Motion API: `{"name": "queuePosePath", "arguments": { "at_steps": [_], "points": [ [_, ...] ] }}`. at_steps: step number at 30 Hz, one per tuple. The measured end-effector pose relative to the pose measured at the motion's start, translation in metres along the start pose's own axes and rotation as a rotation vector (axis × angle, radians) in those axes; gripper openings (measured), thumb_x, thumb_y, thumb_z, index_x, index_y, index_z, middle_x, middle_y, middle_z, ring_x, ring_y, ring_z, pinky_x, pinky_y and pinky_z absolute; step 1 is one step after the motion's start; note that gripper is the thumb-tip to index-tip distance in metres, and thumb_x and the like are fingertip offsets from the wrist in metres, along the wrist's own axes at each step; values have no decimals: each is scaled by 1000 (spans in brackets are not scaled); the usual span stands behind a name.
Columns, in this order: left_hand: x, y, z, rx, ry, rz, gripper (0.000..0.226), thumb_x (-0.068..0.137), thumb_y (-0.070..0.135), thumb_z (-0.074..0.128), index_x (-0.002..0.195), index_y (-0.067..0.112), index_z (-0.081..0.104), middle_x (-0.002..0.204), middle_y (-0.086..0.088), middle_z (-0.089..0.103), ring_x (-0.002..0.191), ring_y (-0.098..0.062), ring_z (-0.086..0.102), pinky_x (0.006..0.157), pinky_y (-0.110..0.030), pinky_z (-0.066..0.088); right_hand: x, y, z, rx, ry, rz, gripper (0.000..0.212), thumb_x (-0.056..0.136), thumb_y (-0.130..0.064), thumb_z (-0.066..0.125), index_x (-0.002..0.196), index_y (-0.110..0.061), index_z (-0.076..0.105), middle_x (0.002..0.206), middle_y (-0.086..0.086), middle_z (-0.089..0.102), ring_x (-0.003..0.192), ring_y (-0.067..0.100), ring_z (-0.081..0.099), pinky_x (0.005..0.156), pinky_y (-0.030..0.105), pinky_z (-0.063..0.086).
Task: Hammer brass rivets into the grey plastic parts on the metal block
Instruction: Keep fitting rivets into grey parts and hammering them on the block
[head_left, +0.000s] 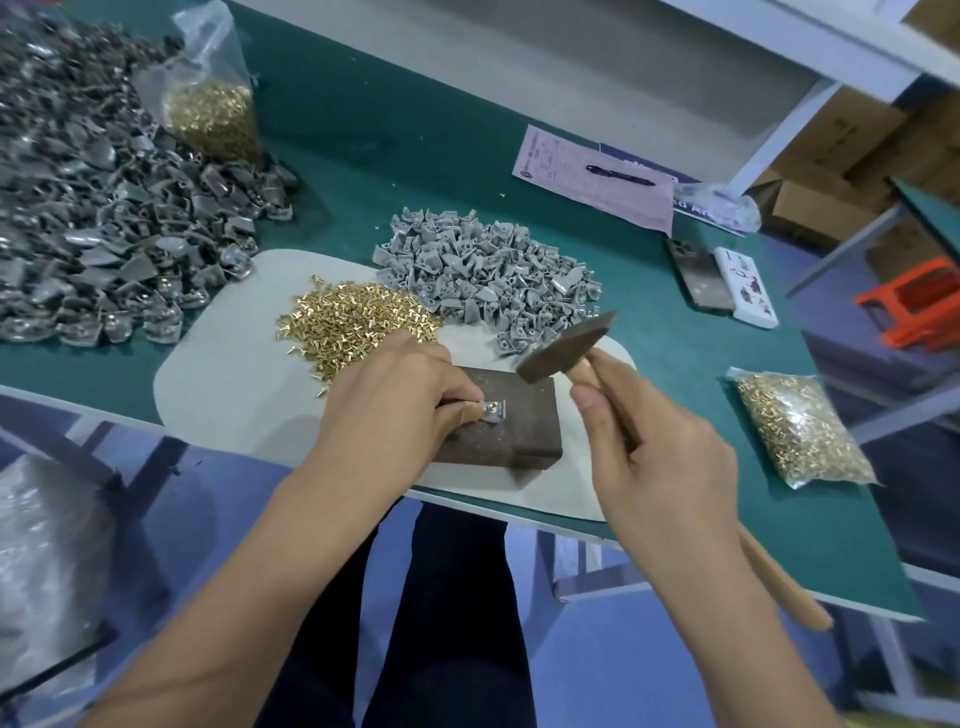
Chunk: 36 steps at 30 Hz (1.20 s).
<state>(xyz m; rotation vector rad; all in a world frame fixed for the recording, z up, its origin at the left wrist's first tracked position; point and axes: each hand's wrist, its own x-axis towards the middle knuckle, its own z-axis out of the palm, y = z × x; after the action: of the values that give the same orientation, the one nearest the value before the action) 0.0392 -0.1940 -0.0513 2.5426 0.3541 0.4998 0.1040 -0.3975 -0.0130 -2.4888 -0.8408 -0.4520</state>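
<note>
A dark metal block (514, 431) lies on a pale mat (228, 374) at the table's near edge. My left hand (395, 400) pinches a small grey plastic part (492, 409) flat on the block, with a brass rivet in it. My right hand (654, 447) grips the wooden handle of a hammer (563, 348), whose head hangs raised just above the block's far right corner. Loose brass rivets (353, 322) are heaped on the mat behind my left hand. A pile of grey plastic parts (488, 270) sits beside them.
A big heap of darker grey parts (93, 208) fills the left of the green table, with a bag of rivets (213, 109) standing in it. Another rivet bag (800, 431) lies at right. Papers with a pen (618, 174), a phone (698, 280) and a small box (745, 286) lie beyond.
</note>
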Motion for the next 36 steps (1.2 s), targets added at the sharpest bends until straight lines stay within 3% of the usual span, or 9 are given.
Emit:
{"name": "queuePosePath", "arguments": {
  "at_steps": [4, 9, 13, 17, 21, 26, 29, 33, 36],
  "points": [
    [1, -1, -1, 46, -7, 1, 13, 82, 51, 74, 94, 46, 76, 78, 19, 60, 85, -6, 41, 59, -28, 30, -8, -4, 10, -6, -148, -11, 25, 102, -50, 44, 123, -45, 56, 87, -12, 74, 77, 21, 65, 55, 29, 39],
    [3, -2, -2, 45, -26, 0, 12, 82, 53, 73, 92, 47, 76, 81, 19, 64, 88, -7, 44, 61, -28, 35, -3, -4, 5, 76, 93, 41, 28, 100, -47, 47, 124, -39, 58, 78, -9, 71, 76, 19, 58, 55, 27, 37],
    [3, -3, -3, 34, -53, 0, 13, 81, 51, 73, 95, 48, 75, 83, 21, 64, 91, -8, 45, 65, -31, 42, -6, -7, 8, -76, -93, -30, 22, 100, -46, 51, 118, -41, 63, 75, -9, 71, 65, 25, 65, 51, 28, 35],
    [4, -4, -4, 9, -64, -2, 12, 80, 53, 73, 91, 49, 75, 83, 21, 65, 92, -9, 48, 69, -33, 47, -4, -8, 7, 1, 55, 36, 23, 99, -44, 51, 119, -38, 62, 70, -15, 64, 76, 19, 57, 50, 22, 28],
    [6, -3, -6, 48, -84, 7, 14, 81, 56, 71, 93, 50, 75, 83, 21, 65, 94, -9, 48, 69, -32, 46, -9, -6, 6, -93, -112, 2, 24, 99, -51, 47, 119, -46, 58, 75, -12, 70, 68, 21, 63, 52, 28, 34],
    [6, -4, -8, 40, -106, 13, 12, 83, 56, 70, 93, 51, 74, 85, 23, 64, 92, -6, 45, 66, -30, 40, -15, -8, 9, 76, 41, 86, 26, 101, -47, 48, 122, -42, 62, 83, -15, 72, 84, 15, 60, 56, 25, 36],
    [8, -5, -11, 54, -144, 44, 12, 84, 56, 69, 95, 52, 73, 84, 23, 61, 92, -5, 46, 68, -30, 39, -11, -8, 8, -42, -120, 12, 22, 101, -49, 51, 121, -46, 60, 85, -15, 74, 74, 17, 66, 54, 28, 41],
    [9, -7, -13, 40, -153, 49, 11, 84, 55, 70, 94, 53, 73, 82, 26, 60, 90, -3, 43, 69, -31, 39, -7, -6, 6, 8, 34, 9, 24, 98, -44, 53, 118, -39, 66, 77, -13, 71, 78, 16, 59, 47, 18, 29],
    [9, -7, -12, 53, -157, 54, 12, 84, 56, 69, 95, 53, 72, 80, 25, 58, 90, -4, 43, 69, -31, 40, -10, -9, 7, -50, -73, -63, 26, 97, -47, 52, 117, -42, 67, 75, -13, 70, 65, 15, 63, 48, 23, 36]
  ]
}}
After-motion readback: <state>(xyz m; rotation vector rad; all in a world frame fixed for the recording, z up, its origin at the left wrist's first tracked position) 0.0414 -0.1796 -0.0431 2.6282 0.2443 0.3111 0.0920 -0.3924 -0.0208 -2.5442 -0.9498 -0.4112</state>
